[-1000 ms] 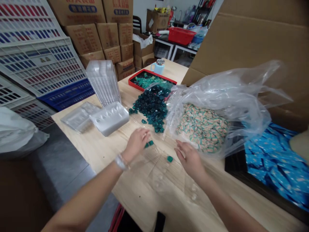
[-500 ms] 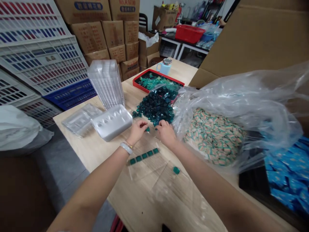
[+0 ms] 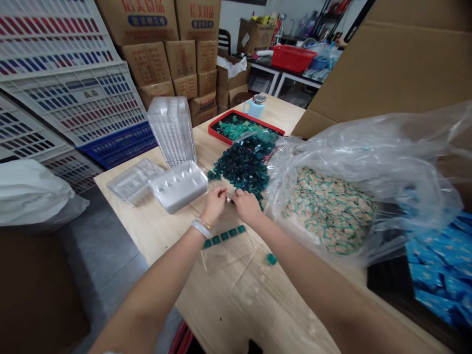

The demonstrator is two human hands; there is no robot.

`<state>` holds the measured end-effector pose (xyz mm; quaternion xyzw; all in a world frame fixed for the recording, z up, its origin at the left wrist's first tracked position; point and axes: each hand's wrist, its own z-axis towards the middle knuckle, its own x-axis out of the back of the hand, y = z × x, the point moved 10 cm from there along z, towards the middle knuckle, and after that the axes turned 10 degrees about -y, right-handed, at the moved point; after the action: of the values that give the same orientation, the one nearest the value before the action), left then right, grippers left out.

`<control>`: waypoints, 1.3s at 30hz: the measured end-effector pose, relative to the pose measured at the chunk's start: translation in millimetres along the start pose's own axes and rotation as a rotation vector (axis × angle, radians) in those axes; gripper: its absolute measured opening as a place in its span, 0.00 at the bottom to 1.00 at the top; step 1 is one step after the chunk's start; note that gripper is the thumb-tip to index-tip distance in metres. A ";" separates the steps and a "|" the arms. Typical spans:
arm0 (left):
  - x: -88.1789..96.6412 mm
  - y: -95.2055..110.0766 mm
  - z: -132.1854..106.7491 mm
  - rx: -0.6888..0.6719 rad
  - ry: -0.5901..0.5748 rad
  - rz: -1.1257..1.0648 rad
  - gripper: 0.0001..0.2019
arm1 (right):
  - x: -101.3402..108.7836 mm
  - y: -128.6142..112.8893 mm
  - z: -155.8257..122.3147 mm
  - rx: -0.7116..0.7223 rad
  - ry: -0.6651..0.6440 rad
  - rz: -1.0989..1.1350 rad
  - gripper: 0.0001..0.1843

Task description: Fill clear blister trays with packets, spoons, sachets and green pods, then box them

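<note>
One head-worn camera faces forward and down; close above the left hand (image 3: 214, 205) and right hand (image 3: 248, 206).

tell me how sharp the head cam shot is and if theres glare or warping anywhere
Head view: soft, even indoor light without hard shadows; glare streaks along the folds of the clear plastic bag; wide-angle warping bends the white-and-blue plastic crates and stretches the forearms; the left hand and right hand look fairly sharp, without obvious blur.
</note>
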<state>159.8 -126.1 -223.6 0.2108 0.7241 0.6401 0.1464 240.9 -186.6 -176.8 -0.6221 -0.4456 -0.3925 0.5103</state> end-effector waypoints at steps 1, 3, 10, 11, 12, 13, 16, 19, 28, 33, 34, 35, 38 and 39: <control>-0.4 3.6 -2.1 -0.012 -0.012 0.017 0.09 | -1.3 0.2 2.1 0.006 -0.020 0.017 0.11; -5.0 12.9 -9.2 -0.037 -0.053 0.039 0.09 | 0.1 4.5 2.0 0.004 -0.026 0.049 0.09; -58.6 24.9 -62.6 0.057 -0.279 -0.301 0.08 | 11.4 40.0 -60.3 -0.081 0.218 1.092 0.08; -62.2 23.6 -72.6 0.083 -0.252 -0.336 0.09 | 11.1 40.2 -74.1 -0.093 0.265 1.164 0.10; -65.1 22.3 -83.0 0.103 -0.225 -0.352 0.09 | 10.1 39.6 -88.2 -0.114 0.309 1.210 0.10; -67.3 21.6 -93.8 0.115 -0.205 -0.354 0.08 | 8.0 38.4 -102.4 -0.139 0.347 1.242 0.11; -77.4 17.1 -130.1 0.161 -0.253 -0.381 0.08 | -8.3 28.3 -141.6 -0.201 0.364 1.359 0.13; -100.3 3.2 -177.7 0.312 -0.501 -0.523 0.10 | -37.9 6.5 -175.1 -0.199 0.202 1.548 0.14; -129.2 -12.5 -264.2 0.577 -0.751 -0.811 0.11 | -63.9 -11.4 -243.7 -0.184 0.122 1.537 0.13; -135.5 -22.0 -264.1 0.603 -0.615 -0.896 0.11 | -34.0 -16.7 -256.4 -0.083 0.270 0.954 0.10; -135.4 -25.2 -262.5 0.600 -0.566 -0.891 0.12 | -30.1 -19.7 -258.3 -0.069 0.282 0.853 0.10; -135.2 -27.0 -260.4 0.586 -0.533 -0.864 0.13 | -27.6 -21.5 -259.5 -0.063 0.284 0.778 0.10; -132.7 -23.1 -249.8 0.505 -0.519 -0.681 0.15 | -21.9 -17.2 -259.6 -0.065 0.292 0.633 0.10; -128.7 -20.2 -243.6 0.469 -0.517 -0.585 0.15 | -19.3 -12.1 -258.1 -0.072 0.307 0.584 0.10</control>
<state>151.8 -402.2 -217.4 0.1779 0.8182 0.3170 0.4454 215.0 -442.8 -147.4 -0.6749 -0.1524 -0.3343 0.6400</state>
